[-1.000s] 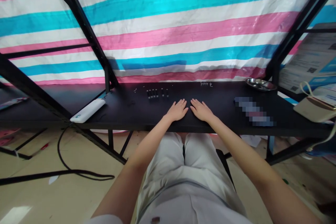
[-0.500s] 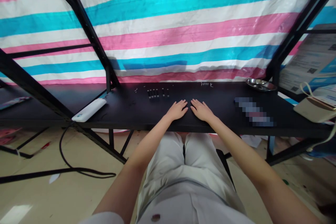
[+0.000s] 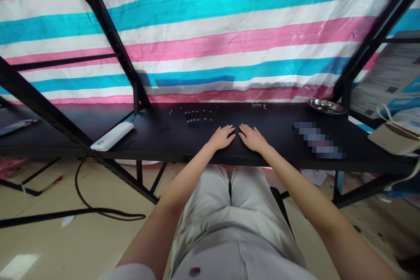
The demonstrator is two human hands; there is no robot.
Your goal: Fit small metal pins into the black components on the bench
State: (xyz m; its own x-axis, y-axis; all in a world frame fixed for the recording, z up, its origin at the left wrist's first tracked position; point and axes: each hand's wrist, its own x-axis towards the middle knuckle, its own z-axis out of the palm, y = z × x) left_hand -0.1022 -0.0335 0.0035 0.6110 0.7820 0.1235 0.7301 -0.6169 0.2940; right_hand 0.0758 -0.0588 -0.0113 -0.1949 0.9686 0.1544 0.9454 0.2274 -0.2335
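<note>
Both hands palm-down near the front edge of the black table [image 3: 164, 144]. Left hand [image 3: 221, 138]: fingers stretched out, slightly parted, flat on the tabletop. Right hand [image 3: 252, 138]: same, fingers straight and a bit spread, flat. Thumbs point at each other, narrow gap between, hands apart.

Small dark pieces with pale ends [image 3: 194, 116] lie left of and farther than the left fingertips, near but not touching. Four sit close together in a row, two more stand off to the right of those, nearer the left hand. Too small to say what they are.

Row of small light pieces [image 3: 258, 105] at the far edge, beyond the right fingertips and slightly right, well apart from them; curly bit at its right end. Shapes otherwise unclear.

Right side: pixelated item [image 3: 319, 141] right of the right hand, apart; shiny metal dish [image 3: 327, 106] far right; beige bag [image 3: 392, 138] at the right end. Left side: white oblong device [image 3: 113, 136] near the front edge, well left of the left hand. Striped sheet [image 3: 229, 48] hangs behind.
</note>
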